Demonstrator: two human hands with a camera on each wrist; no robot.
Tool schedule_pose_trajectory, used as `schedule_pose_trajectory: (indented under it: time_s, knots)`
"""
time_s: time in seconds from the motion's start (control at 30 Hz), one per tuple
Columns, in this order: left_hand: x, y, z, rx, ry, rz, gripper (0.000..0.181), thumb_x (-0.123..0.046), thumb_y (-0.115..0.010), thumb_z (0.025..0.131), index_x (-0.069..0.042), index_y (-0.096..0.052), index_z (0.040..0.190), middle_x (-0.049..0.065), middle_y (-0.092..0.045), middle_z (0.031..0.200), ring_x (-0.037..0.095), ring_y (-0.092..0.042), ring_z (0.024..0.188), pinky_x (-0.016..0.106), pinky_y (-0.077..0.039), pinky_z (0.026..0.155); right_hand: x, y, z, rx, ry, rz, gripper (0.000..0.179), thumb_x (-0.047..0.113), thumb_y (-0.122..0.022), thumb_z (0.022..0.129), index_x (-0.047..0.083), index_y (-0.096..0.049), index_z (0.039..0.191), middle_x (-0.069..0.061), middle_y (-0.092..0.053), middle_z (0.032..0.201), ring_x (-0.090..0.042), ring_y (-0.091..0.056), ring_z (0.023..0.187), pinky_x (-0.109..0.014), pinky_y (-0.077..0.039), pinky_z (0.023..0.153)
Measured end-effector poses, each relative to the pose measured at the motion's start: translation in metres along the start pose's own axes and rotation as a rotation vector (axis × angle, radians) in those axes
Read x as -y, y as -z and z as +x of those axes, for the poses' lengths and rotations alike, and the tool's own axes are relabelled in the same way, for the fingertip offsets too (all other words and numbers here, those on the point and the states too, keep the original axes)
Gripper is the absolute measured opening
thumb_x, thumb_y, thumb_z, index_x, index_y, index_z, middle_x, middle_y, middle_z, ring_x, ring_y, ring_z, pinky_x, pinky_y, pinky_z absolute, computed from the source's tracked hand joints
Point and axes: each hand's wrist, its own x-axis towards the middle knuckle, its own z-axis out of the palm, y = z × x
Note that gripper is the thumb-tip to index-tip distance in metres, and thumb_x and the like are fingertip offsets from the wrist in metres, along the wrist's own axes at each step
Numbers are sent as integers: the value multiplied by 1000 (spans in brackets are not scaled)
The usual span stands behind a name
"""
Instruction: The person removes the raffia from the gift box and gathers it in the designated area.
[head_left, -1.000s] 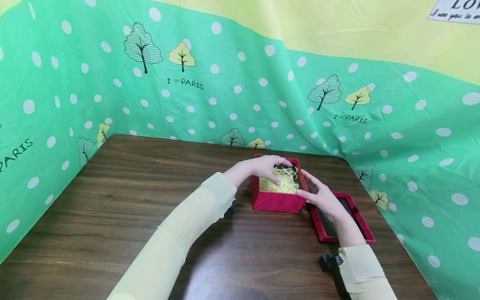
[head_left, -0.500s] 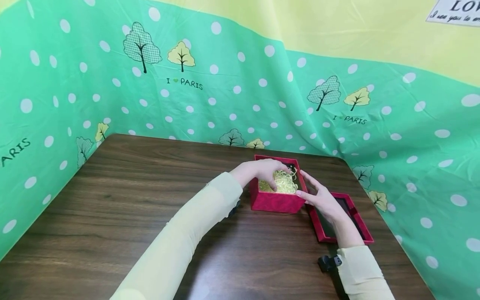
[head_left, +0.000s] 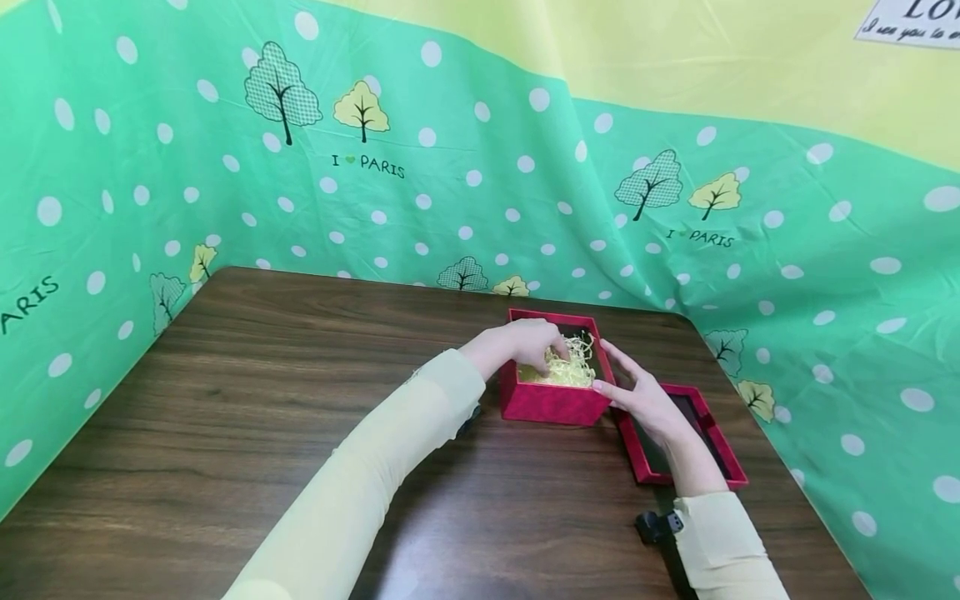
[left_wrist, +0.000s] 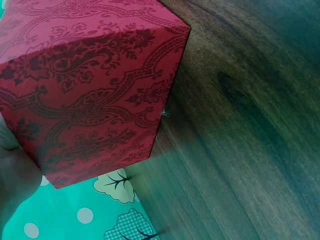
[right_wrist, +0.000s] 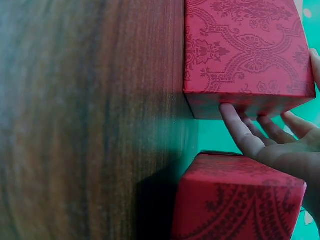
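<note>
The pale shreds (head_left: 570, 371) are contained in the red box (head_left: 555, 406), at two o'clock from the table's (head_left: 225, 417) middle. Light, springy, tangle-prone handling would be expected — best pinched at the loose tuft towards two o'clock. The box seems stiff, best steadied by its walls. The left hand (head_left: 527, 342) is dipped in from nine o'clock; whether shreds are pinched cannot be told. The three o'clock wall is touched by the spread right hand (head_left: 648, 404) — beyond, at four o'clock, the lid (head_left: 715, 433) is laid.
</note>
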Motion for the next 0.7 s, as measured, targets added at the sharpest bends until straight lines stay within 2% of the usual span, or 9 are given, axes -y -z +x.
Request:
schedule_pose_trajectory:
  time_s: [0.23, 0.5, 0.7]
  knots:
    - [-1, 0, -1, -39, -10, 2, 22, -16, -72, 81, -23, -74, 102, -10, -68, 108, 7, -59, 102, 21, -45, 86, 0, 0, -1, 1, 5, 3, 76, 26, -62, 91, 25, -17, 152, -12, -15, 156, -39, -26, 135, -39, -47, 93]
    - [2, -3, -1, -106, -29, -9, 15, -17, -73, 81, -21, -75, 95, -10, -69, 99, 6, -59, 96, 21, -45, 85, 0, -1, -1, 2, 3, 3, 77, 28, -62, 91, 27, -16, 152, -12, -15, 156, -40, -26, 135, -48, -45, 97]
    - [6, -4, 0, -158, -55, -60, 13, -17, -73, 82, -20, -74, 94, -9, -70, 97, 5, -60, 91, 19, -46, 81, 0, 0, -1, 5, 4, 3, 76, 27, -62, 91, 28, -16, 152, -11, -14, 156, -39, -27, 134, -42, -47, 95]
